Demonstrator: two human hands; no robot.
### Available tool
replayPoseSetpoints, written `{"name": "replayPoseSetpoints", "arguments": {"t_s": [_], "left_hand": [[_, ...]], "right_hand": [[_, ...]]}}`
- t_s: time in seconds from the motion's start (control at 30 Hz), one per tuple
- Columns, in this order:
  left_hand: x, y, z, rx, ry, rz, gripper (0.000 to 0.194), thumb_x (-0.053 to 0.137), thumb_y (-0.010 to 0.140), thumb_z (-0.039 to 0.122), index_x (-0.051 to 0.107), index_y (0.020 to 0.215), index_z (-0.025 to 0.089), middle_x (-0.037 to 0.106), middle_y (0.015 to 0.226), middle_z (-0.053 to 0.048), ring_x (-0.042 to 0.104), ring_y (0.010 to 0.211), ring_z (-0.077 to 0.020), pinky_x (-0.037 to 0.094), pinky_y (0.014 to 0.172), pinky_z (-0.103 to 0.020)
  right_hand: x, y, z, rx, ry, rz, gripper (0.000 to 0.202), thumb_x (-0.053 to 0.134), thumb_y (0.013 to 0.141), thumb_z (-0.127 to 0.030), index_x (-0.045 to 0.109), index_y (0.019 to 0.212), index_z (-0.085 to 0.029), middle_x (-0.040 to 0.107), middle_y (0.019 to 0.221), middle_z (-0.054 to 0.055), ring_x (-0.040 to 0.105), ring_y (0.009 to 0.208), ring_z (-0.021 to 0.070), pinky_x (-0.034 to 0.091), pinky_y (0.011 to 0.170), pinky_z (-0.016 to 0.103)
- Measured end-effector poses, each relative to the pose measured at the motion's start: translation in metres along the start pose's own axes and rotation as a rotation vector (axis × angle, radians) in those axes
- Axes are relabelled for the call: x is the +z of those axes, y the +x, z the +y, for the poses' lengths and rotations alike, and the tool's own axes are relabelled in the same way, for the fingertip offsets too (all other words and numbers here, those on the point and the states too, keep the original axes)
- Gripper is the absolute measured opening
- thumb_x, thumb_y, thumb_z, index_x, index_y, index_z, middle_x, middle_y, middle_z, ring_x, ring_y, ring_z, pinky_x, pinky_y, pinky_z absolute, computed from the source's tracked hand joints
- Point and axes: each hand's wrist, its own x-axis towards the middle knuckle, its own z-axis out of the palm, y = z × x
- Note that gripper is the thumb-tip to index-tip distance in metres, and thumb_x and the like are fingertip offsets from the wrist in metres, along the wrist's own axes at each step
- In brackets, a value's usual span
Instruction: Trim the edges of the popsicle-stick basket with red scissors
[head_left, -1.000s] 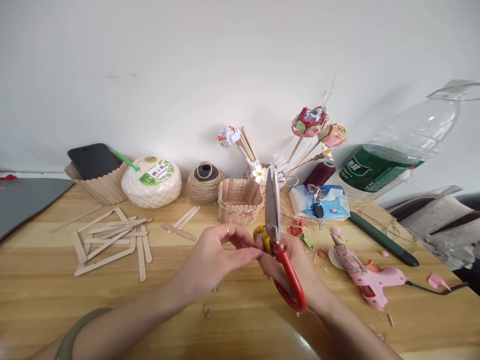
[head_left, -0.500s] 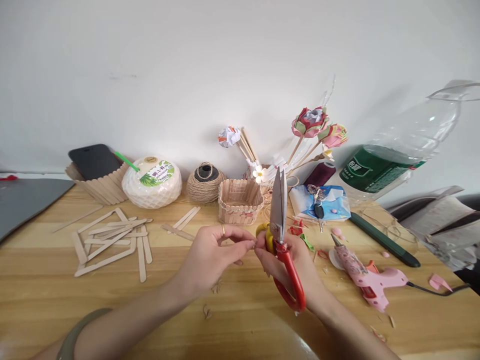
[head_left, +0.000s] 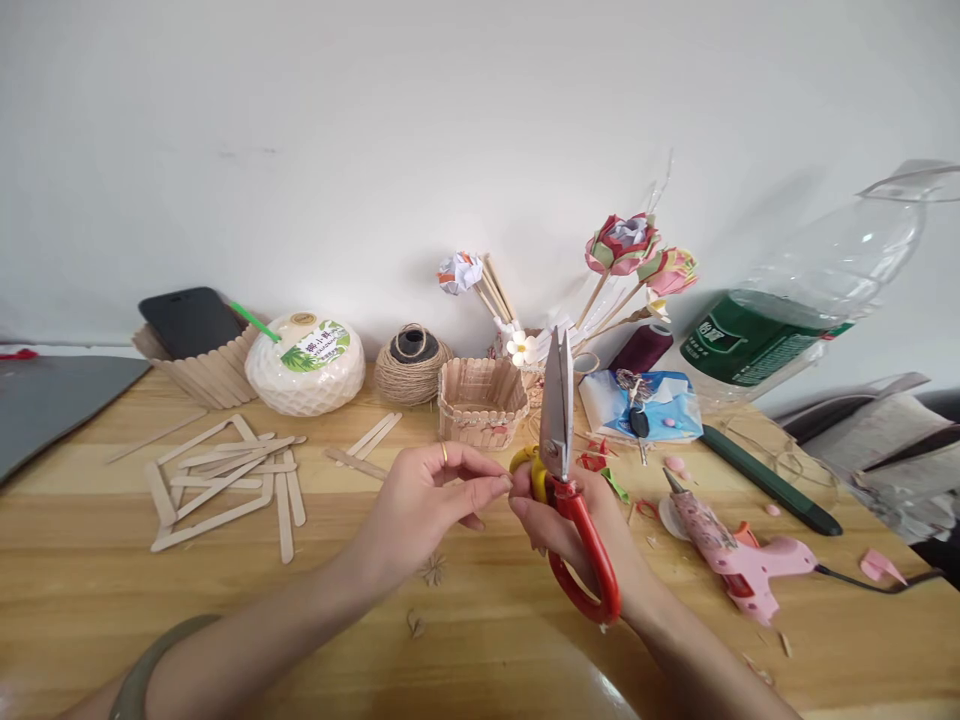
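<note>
My left hand (head_left: pixel 431 505) has its thumb and index finger pinched together at the middle of the view; whatever lies between the tips is too small to name. Close on its right, my right hand (head_left: pixel 570 525) is closed around scissors (head_left: pixel 557 420) with one red and one yellow handle. Their blades point upward and look nearly closed. The fingertips of both hands almost meet. Behind them stands a small basket of wooden sticks (head_left: pixel 480 425). Small brown star-like bits (head_left: pixel 433 570) lie on the table below my left hand.
Wooden sticks (head_left: pixel 219 480) lie at the left, before a white coconut (head_left: pixel 305 375) with a green straw. A twine ball (head_left: pixel 411 378) and paper flowers (head_left: pixel 621 243) stand behind. At right are a pink glue gun (head_left: pixel 739 565), a green cutter (head_left: pixel 772 480) and a large bottle (head_left: pixel 757 330).
The scissors have tilted slightly, with the red handle a little further right. My left hand has shifted slightly left, and more of the brown bit under it shows.
</note>
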Motion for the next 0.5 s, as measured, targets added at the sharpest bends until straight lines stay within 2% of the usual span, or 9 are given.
{"name": "replayPoseSetpoints", "arguments": {"t_s": [0.13,0.27,0.37,0.5], "left_hand": [[-0.004,-0.001,0.007,0.004,-0.063,-0.004,0.012,0.068,0.067,0.027,0.066,0.071,0.016,0.07,0.075,-0.004,0.063,0.069,-0.0135,0.049,0.052,-0.02],[-0.009,-0.002,0.015,0.063,-0.108,0.02,0.009,0.07,0.067,0.024,0.067,0.069,0.016,0.069,0.068,-0.002,0.062,0.065,-0.0113,0.048,0.049,-0.017],[-0.013,-0.001,0.02,0.13,-0.135,0.053,0.006,0.071,0.067,0.022,0.068,0.07,0.017,0.069,0.066,0.0,0.061,0.064,-0.0096,0.048,0.05,-0.015],[-0.016,0.0,0.025,0.166,-0.202,0.084,0.007,0.073,0.064,0.019,0.07,0.07,0.018,0.071,0.071,0.0,0.062,0.068,-0.0096,0.049,0.051,-0.014]], "right_hand": [[0.0,0.001,-0.002,0.0,-0.024,-0.022,0.016,0.052,0.068,-0.022,0.041,0.057,-0.02,0.037,0.05,-0.006,0.032,0.044,0.008,0.027,0.04,0.02],[0.0,0.001,-0.006,-0.001,-0.109,-0.001,0.012,0.052,0.067,-0.024,0.043,0.06,-0.02,0.035,0.051,-0.007,0.031,0.047,0.0088,0.026,0.042,0.021],[-0.004,0.001,-0.008,-0.034,-0.246,0.035,0.009,0.052,0.069,-0.025,0.045,0.068,-0.019,0.035,0.053,-0.006,0.032,0.049,0.0099,0.027,0.045,0.021],[-0.009,0.002,-0.006,-0.13,-0.52,0.159,0.014,0.052,0.073,-0.028,0.042,0.067,-0.02,0.039,0.056,-0.005,0.036,0.051,0.0117,0.029,0.046,0.022]]}}
